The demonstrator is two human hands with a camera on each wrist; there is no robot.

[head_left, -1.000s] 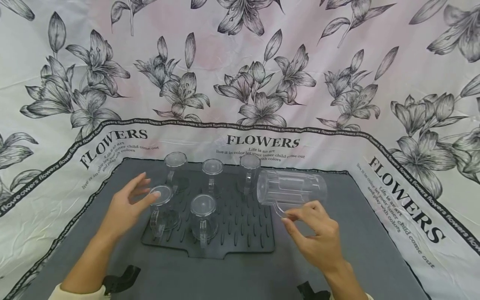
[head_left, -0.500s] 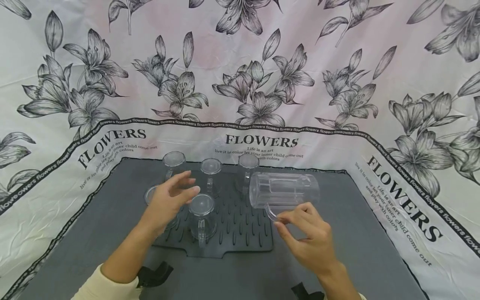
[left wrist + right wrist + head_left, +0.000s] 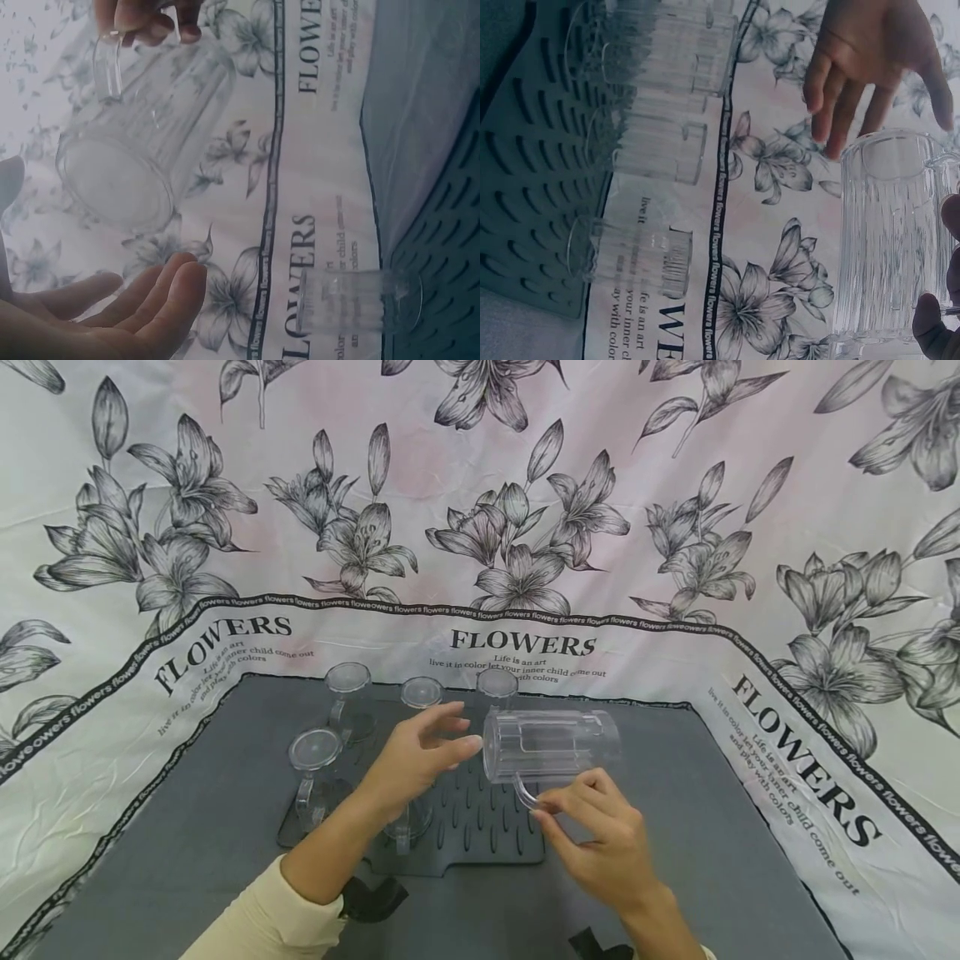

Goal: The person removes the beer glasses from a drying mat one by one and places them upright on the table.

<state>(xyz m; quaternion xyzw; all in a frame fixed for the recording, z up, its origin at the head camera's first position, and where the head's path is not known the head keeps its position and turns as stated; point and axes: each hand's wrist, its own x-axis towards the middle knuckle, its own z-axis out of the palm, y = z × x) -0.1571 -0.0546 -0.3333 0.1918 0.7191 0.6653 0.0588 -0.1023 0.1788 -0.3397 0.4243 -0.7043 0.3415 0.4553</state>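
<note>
A large clear mug [image 3: 551,743] lies sideways in the air above the right part of a dark ribbed drying mat [image 3: 487,839]. My right hand [image 3: 600,852] pinches its handle [image 3: 527,793] between thumb and fingers. Close to the mug's left end is my left hand [image 3: 416,756], fingers spread and holding nothing. The left wrist view shows a small gap between those fingers [image 3: 169,300] and the round end of the mug [image 3: 116,184].
Several clear mugs stand upside down on the mat: a front-left one [image 3: 315,752], back ones [image 3: 348,678] [image 3: 422,692] [image 3: 497,683], and one [image 3: 408,831] partly hidden by the left hand. Flower-printed cloth [image 3: 517,639] borders the grey table [image 3: 735,860].
My left hand has moved right across the mat, from above the front-left mug to the held mug's end. My right hand has brought the mug slightly left.
</note>
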